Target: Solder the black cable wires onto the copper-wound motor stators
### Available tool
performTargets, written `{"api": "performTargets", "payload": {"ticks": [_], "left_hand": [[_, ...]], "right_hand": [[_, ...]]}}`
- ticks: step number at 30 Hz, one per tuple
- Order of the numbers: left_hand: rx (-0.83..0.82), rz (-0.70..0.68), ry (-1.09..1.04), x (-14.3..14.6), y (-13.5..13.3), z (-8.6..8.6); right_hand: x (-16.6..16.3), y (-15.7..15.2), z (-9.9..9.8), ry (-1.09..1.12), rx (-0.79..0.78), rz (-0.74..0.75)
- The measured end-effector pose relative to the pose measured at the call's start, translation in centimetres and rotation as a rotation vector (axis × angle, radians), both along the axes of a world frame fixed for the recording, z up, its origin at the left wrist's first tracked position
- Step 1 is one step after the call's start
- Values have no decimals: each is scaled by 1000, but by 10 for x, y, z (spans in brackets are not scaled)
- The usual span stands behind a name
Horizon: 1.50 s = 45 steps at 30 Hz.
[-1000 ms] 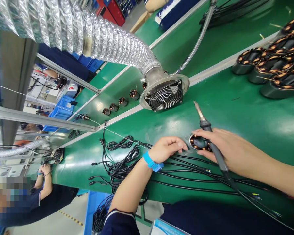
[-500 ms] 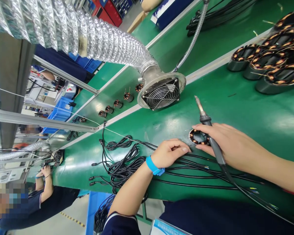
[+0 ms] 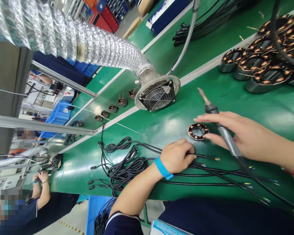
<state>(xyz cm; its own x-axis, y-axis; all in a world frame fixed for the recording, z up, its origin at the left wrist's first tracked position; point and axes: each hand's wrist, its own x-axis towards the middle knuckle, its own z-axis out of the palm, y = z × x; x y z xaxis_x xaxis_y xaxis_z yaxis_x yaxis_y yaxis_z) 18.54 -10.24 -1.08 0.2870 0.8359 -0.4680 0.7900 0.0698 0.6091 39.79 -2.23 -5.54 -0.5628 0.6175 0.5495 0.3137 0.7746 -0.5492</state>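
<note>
My left hand (image 3: 177, 156), with a blue wristband, is closed with curled fingers around a black cable (image 3: 205, 157) whose bare coloured wire ends stick out to the right. More black cables (image 3: 210, 175) run beneath and beside it. In my right hand (image 3: 247, 135) a soldering iron (image 3: 227, 138) lies across the fingers, its metal tip pointing up and left. A small motor stator (image 3: 191, 131) with copper windings lies on the green bench just left of my right fingertips. The thumb is at its right edge; I cannot tell whether it touches.
A fume extractor fan (image 3: 159, 96) on a silver duct (image 3: 107, 49) hangs over the bench. Several larger stators (image 3: 267, 78) are grouped at the right; smaller ones (image 3: 112, 108) stand in a row behind the rail. Coiled cables (image 3: 129, 169) lie left. A co-worker (image 3: 42, 187) sits far left.
My right fingers have opened away from the stator, which now shows as a full ring. The soldering iron has shifted right. My left hand has moved slightly right and down, drawing along the cable.
</note>
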Motion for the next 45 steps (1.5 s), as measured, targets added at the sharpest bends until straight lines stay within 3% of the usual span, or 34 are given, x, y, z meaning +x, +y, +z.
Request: {"api": "performTargets", "payload": {"ticks": [2,5,9,16,23,29,35,37,42,45], "left_hand": [[-21,160,-169,-5,-2,5],[-115,387,-438,-16,-1,14],[-181,493,-563,-23,-2,22],[-265,477,-611,-23,-6,22],[29,358,-547,-17,-5,23],[14,377,-437,-11,-4,22],[166,336,-433,-5,-3,22],[124,359,-530,-3,-5,21],[-273,442,-816,-2,-5,23],[-198,521,-789,-3,1,22]], "right_hand": [[0,-8,12,63,-34,-46],[-4,-25,27,164,-174,0],[-15,-43,39,224,-219,-11],[-23,-49,48,276,-290,-37],[-33,-41,30,416,-484,57],[-34,-48,26,346,-377,19],[-33,-48,25,280,-319,-13],[-34,-48,29,276,-309,-32],[-41,-51,35,382,-285,-6],[-40,-50,26,378,-385,13]]}}
